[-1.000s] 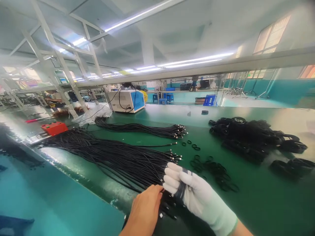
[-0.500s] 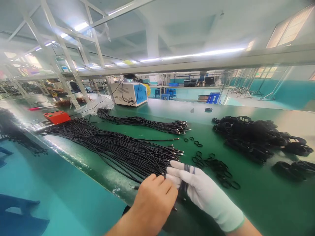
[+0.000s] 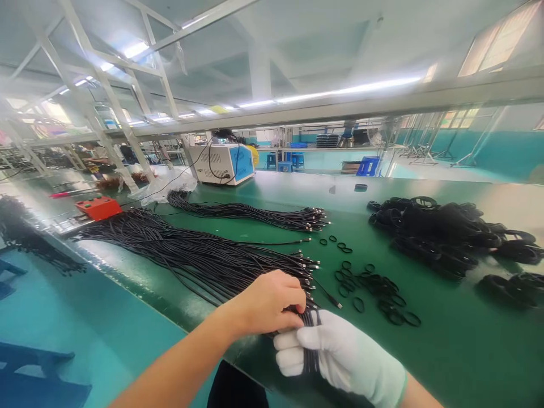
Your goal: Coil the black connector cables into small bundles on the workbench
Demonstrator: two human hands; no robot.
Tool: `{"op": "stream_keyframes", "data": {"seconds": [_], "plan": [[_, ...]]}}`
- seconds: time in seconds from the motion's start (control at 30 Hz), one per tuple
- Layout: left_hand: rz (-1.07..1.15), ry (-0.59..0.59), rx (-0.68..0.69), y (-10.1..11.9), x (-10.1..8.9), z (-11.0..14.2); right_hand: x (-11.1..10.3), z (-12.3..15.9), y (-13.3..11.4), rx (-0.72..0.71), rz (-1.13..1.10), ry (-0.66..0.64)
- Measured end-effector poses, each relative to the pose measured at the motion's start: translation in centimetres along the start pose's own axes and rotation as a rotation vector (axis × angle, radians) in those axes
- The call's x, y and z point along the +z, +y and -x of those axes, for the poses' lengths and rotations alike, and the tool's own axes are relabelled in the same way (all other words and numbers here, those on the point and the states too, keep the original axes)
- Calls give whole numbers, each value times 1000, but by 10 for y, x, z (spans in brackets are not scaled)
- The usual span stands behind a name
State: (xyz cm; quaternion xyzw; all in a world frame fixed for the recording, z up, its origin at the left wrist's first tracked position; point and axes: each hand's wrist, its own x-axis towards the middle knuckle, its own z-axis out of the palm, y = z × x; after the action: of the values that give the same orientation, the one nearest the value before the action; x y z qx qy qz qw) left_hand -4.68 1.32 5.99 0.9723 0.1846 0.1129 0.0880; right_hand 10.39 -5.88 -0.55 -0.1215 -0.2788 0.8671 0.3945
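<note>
My right hand (image 3: 340, 348), in a white glove, has its fingers curled around a small coil of black cable (image 3: 311, 360). Against the top of that coil is my bare left hand (image 3: 276, 300), thumb and fingers pinched together on the cable strands. Behind and left of both hands, a wide bundle of black cables (image 3: 199, 255) lies along the green table, metal plugs pointing right. One cable end (image 3: 334, 300) sticks out just beyond my gloved hand. Small thin black rings (image 3: 378, 289) lie loose to the right of the bundle.
A second, thinner cable bundle (image 3: 238, 211) lies farther back. At the right is a heap of coiled black cables (image 3: 442, 232). A red box with buttons (image 3: 99, 208) and a white-and-blue machine (image 3: 223, 163) stand at the left and back. A blue stool (image 3: 42, 374) stands below the table.
My right fingers have curled from stretched out to closed around the coil, and that hand is lower. My left hand has moved up and forward to the coil's top.
</note>
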Motion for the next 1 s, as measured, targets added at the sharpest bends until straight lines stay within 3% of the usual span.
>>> {"op": "stream_keyframes", "data": {"seconds": [0.13, 0.2, 0.33, 0.43, 0.57, 0.67, 0.8, 1.0], "plan": [[-71, 303, -32, -2, -7, 6, -4, -1, -2, 10, -80, 11], [-110, 357, -51, 0, -7, 10, -5, -2, -3, 15, -94, 6], [-208, 150, 38, 9, 0, 8, -10, -2, -1, 5, -48, -8], [-155, -39, 7, 11, -1, -1, -17, 2, 2, 82, -23, -25], [318, -244, -230, 5, -11, -8, -22, 7, 3, 126, 5, -37], [675, -291, -410, 2, -8, -1, -17, 8, 2, 135, -36, -52], [862, -61, -511, 11, 11, 13, -12, 7, 2, 137, -81, -57], [787, 289, -498, 27, 34, 23, -15, 6, -1, 8, 123, -66]]}}
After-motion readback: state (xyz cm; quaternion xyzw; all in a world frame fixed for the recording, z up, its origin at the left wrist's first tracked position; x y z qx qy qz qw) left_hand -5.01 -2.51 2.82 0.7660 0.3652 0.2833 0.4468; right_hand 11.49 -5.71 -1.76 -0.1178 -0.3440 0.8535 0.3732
